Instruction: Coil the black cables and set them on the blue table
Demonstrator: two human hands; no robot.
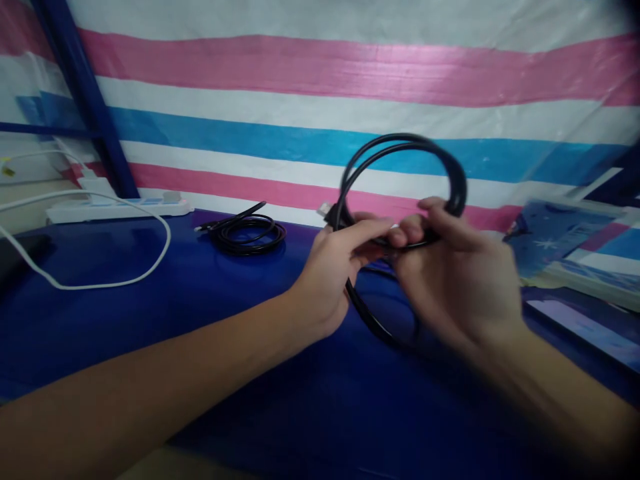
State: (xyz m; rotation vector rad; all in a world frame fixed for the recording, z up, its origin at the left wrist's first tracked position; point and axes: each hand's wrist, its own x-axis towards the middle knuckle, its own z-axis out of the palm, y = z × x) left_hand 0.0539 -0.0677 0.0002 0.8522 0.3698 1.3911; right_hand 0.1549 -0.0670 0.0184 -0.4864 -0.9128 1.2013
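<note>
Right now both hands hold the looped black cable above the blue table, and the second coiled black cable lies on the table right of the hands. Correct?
Not quite. The head view shows the left hand and right hand holding the looped black cable above the blue table, but the second coiled black cable lies left of the hands, not right.

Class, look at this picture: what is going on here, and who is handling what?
A person holds a black cable in loops above a blue table, with both hands closed on it. The left hand pinches it near a plug end; the right hand, blurred, grips the loops. A second black cable lies coiled on the table behind. Farther left are a white cable and a white power strip.
</note>
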